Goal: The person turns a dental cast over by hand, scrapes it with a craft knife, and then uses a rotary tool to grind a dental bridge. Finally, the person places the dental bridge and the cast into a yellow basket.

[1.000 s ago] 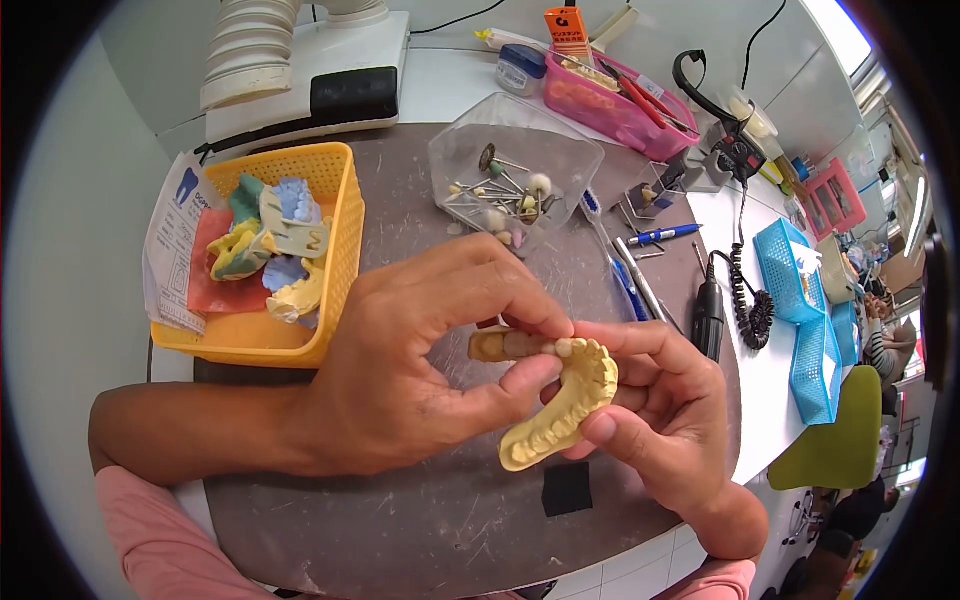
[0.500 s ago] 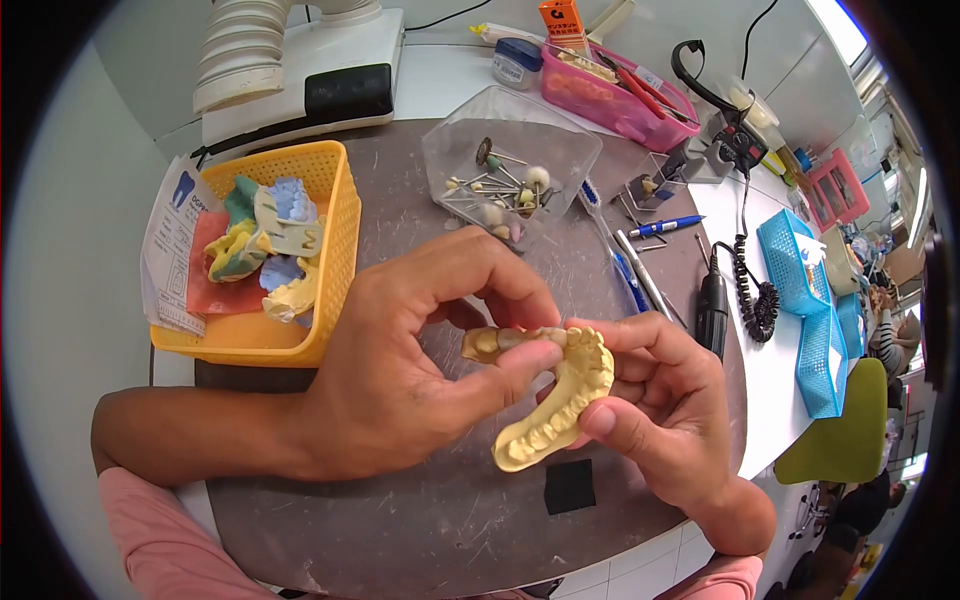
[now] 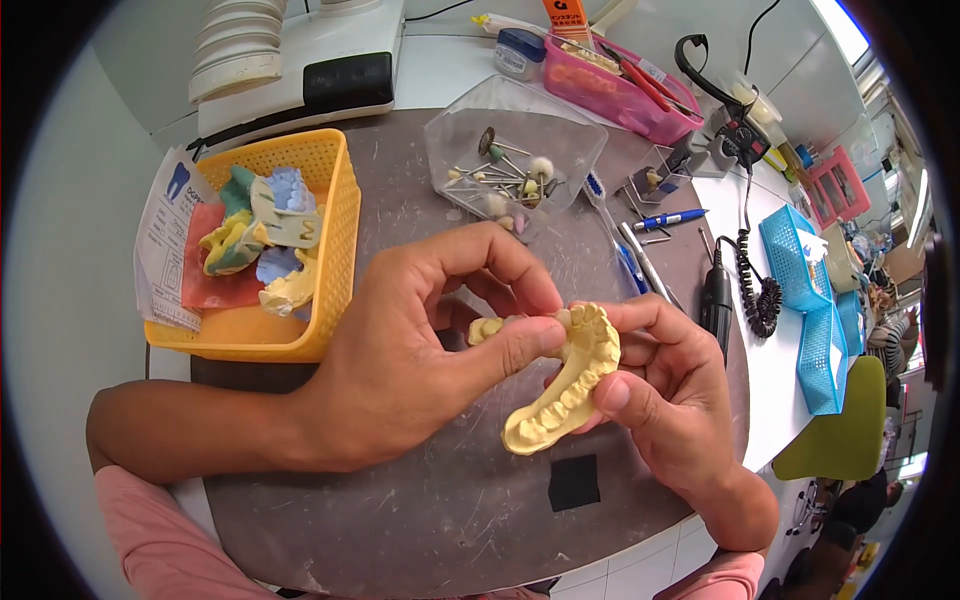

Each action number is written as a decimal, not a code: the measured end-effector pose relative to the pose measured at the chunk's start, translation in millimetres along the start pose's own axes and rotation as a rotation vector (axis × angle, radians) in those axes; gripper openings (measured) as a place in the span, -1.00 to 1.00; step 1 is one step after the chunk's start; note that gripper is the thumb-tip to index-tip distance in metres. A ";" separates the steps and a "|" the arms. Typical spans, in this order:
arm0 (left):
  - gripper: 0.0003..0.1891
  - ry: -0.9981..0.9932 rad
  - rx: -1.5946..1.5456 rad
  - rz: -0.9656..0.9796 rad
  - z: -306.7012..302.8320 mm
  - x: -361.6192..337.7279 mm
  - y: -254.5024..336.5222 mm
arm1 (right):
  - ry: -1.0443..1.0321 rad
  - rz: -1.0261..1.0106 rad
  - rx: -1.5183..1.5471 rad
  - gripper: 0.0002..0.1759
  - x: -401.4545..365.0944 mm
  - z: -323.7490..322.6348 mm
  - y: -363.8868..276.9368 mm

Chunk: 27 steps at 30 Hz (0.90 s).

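A pale yellow dental model [image 3: 552, 415], shaped like a horseshoe arch of teeth, is held up over the brown work mat [image 3: 420, 520]. My right hand [image 3: 670, 400] grips its right side, with the thumb on the outer tooth row. My left hand [image 3: 430, 350] is closed at the model's upper left part, its thumb and index finger pinching near the front teeth. The thumb covers most of the section between them, so whether a separate small piece sits there is hidden. Below the model, a small black square [image 3: 574, 483] lies on the mat.
At left stands a yellow basket [image 3: 335, 290] with impressions and papers. Behind my hands is a clear tray [image 3: 455, 125] of rotary burs. To the right lie a toothbrush [image 3: 603, 205], a blue pen [image 3: 672, 219] and a black handpiece [image 3: 716, 300]. A pink basket [image 3: 640, 115] stands farther back.
The model has tilted slightly and shifted a little up and right in my hands. My left thumb has moved over more of the upper left section. Both hands keep their hold.
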<state>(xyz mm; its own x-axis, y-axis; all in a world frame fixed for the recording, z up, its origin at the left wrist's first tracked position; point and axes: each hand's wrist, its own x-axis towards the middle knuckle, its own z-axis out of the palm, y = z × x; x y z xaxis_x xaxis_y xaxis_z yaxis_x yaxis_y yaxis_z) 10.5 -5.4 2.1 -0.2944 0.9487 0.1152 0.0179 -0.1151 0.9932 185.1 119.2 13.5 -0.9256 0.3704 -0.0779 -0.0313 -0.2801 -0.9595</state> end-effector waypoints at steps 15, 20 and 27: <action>-0.89 0.008 -0.028 0.085 1.9 -2.0 -4.3 | 0.005 -0.002 0.016 -0.52 -0.5 -1.5 0.5; -0.87 0.001 0.009 0.063 0.6 -1.8 -3.1 | 0.004 -0.039 -0.043 -0.51 -0.4 0.1 0.7; -0.83 0.009 0.084 0.086 -1.5 -1.7 -6.6 | 0.036 0.023 0.030 -0.59 -0.9 0.0 0.2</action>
<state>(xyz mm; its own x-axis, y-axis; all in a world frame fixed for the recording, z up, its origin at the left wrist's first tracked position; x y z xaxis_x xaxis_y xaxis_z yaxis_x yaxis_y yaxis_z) 9.4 -6.6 -4.6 -0.2971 0.9336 0.2003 0.1232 -0.1705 0.9776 186.0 118.7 13.4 -0.9121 0.3949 -0.1097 -0.0222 -0.3147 -0.9489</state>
